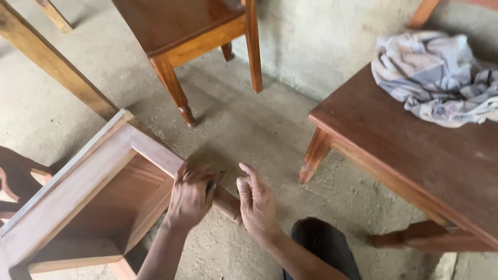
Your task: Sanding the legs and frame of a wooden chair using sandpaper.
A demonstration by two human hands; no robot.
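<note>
An unvarnished wooden frame [78, 192], the underside of a piece of furniture tipped on its side, fills the lower left of the head view, its long rail [155, 153] running down toward 5 o'clock over the concrete floor [249, 124]. The left hand [190, 196] is curled over the lower end of that rail, fingers bent and closed around a small dark object [211, 185] pressed to the wood; what the object is cannot be told. Just beside it at 3 o'clock, the right hand [257, 205] rests its heel against the rail's end with the fingers loosely spread and raised, gripping nothing. A dark trouser knee [324, 243] shows at 5 o'clock from the hands, at the bottom edge. At 3 o'clock from the hands, well apart, stands a low varnished table [415, 155] with a turned leg [313, 155] on the floor; a crumpled grey and white cloth [441, 78] lies on its top at the far right. At 12 o'clock from the hands, near the wall [321, 36], is a second reddish-brown table [176, 26] on slender legs. A bare plank [52, 62] slants across the upper left, and a dark carved piece of wood [15, 176] sits at the left edge
</note>
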